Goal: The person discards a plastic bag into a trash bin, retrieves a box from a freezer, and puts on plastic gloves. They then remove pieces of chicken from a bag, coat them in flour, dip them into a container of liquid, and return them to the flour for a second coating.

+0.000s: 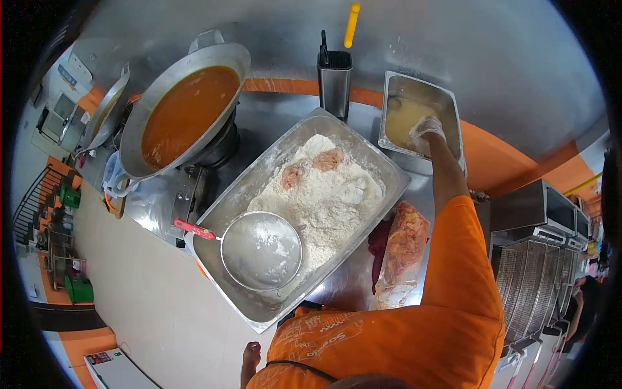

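Note:
My right hand (pixel 428 128), in a clear plastic glove, reaches into a deep metal pan (pixel 457 140) of cloudy yellowish liquid. Its fingers are at the liquid, and I cannot make out whether they hold anything. Low at my side hangs my left hand (pixel 251 354), small in view and apparently curled closed with nothing in it. Between them lies a large metal tray (pixel 217 275) of white flour (pixel 311 220). Two pieces of raw meat (pixel 328 159) rest on the flour. A round sieve (pixel 262 251) with a red handle sits in the tray's near left corner.
A big wok (pixel 241 59) of orange-brown oil stands on a burner at the left. Behind the tray are a knife block (pixel 335 91) and a yellow handle (pixel 352 26). A plastic bag of marinated meat (pixel 405 249) lies right of the tray. Wire baskets (pixel 528 279) stand further right.

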`<state>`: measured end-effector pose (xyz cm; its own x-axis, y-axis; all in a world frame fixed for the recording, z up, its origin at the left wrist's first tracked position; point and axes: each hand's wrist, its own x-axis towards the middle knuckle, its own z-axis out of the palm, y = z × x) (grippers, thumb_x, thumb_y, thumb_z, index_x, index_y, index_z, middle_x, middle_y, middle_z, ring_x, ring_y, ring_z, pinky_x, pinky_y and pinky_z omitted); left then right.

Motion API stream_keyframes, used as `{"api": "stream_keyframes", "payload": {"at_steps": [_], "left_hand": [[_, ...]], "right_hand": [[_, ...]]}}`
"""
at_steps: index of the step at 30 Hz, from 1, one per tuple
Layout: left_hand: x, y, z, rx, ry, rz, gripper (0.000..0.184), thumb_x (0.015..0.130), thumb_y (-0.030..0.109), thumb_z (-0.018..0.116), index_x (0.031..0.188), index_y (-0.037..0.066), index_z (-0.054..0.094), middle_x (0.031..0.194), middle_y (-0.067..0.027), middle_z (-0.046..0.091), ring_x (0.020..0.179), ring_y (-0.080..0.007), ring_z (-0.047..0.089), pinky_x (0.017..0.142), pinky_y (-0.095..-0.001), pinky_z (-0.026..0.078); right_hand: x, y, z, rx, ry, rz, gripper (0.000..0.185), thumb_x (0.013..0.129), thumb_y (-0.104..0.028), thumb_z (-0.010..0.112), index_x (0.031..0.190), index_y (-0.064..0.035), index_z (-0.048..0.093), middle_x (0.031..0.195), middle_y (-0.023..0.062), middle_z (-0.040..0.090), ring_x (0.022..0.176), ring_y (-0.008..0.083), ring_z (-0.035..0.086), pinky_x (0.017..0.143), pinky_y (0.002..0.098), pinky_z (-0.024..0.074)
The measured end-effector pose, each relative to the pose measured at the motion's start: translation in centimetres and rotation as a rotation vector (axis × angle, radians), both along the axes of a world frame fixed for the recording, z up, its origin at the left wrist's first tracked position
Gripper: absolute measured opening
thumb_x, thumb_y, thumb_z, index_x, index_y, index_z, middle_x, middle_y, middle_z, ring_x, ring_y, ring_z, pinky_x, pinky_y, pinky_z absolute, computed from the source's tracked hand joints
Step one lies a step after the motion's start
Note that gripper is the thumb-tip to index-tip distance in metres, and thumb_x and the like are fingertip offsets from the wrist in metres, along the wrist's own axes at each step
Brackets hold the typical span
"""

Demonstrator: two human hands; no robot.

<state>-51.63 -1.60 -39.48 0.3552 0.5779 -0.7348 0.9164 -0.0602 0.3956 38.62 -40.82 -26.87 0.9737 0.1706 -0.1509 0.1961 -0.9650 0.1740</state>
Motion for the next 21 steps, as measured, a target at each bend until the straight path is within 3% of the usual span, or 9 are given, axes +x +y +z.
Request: {"api": "stream_keyframes", "payload": {"at_steps": [6,10,16,18,19,21], "left_hand": [[0.2,-0.6,0.6,-0.03,0.034,0.057,0.023,0.087,0.02,0.056,0.104,0.005,0.06,0.086,-0.0116,0.067,0.074,-0.0193,0.063,0.068,-0.032,0.05],[0.7,-0.9,1.5,0.026,0.089,-0.03,0.025,0.087,0.02,0.056,0.105,0.004,0.06,0.09,-0.013,0.066,0.081,-0.0221,0.064,0.073,-0.0341,0.05],[-0.2,-0.2,-0.5,-0.007,0.04,-0.009,0.029,0.087,0.023,0.055,0.108,0.004,0.059,0.096,-0.0153,0.066,0.088,-0.0255,0.064,0.078,-0.036,0.05],[0.1,0.0,-0.5,-0.006,0.039,-0.043,0.029,0.087,0.024,0.054,0.109,0.004,0.059,0.098,-0.0159,0.066,0.091,-0.0264,0.064,0.079,-0.0362,0.05],[0.3,0.0,-0.5,-0.007,0.037,-0.044,0.029,0.087,0.024,0.054,0.109,0.004,0.059,0.098,-0.0159,0.066,0.091,-0.0264,0.064,0.079,-0.0362,0.05],[0.7,0.1,-0.4,-0.02,0.073,-0.032,0.029,0.087,0.024,0.055,0.108,0.005,0.059,0.098,-0.0156,0.066,0.092,-0.0265,0.063,0.08,-0.0363,0.05]], "right_hand": [[0.6,0.2,0.2,0.073,0.019,0.002,0.034,0.071,-0.035,0.067,0.097,-0.0125,0.071,0.107,0.0132,0.065,0.102,0.0283,0.061,0.086,0.0373,0.0487],[2.4,-0.8,-1.0,0.105,0.051,0.003,0.036,0.07,-0.034,0.069,0.097,-0.0117,0.07,0.106,0.0141,0.065,0.101,0.0281,0.062,0.085,0.0375,0.0486],[3.1,-2.5,-1.7,0.143,0.113,0.036,0.034,0.067,-0.023,0.073,0.098,-0.009,0.069,0.099,0.0133,0.067,0.091,0.0262,0.064,0.078,0.0358,0.0494],[2.9,-3.2,-1.9,0.477,0.133,0.035,0.033,0.066,-0.019,0.073,0.098,-0.0109,0.07,0.097,0.0125,0.067,0.087,0.0253,0.064,0.075,0.0357,0.0497],[3.1,-3.4,-1.9,0.475,0.132,0.035,0.033,0.066,-0.019,0.073,0.098,-0.0109,0.07,0.097,0.0125,0.067,0.087,0.0253,0.064,0.075,0.0357,0.0497],[3.6,-3.9,-2.3,0.199,0.114,0.136,0.032,0.069,-0.023,0.072,0.098,-0.0112,0.069,0.097,0.0126,0.067,0.087,0.0254,0.064,0.075,0.036,0.0496]]}}
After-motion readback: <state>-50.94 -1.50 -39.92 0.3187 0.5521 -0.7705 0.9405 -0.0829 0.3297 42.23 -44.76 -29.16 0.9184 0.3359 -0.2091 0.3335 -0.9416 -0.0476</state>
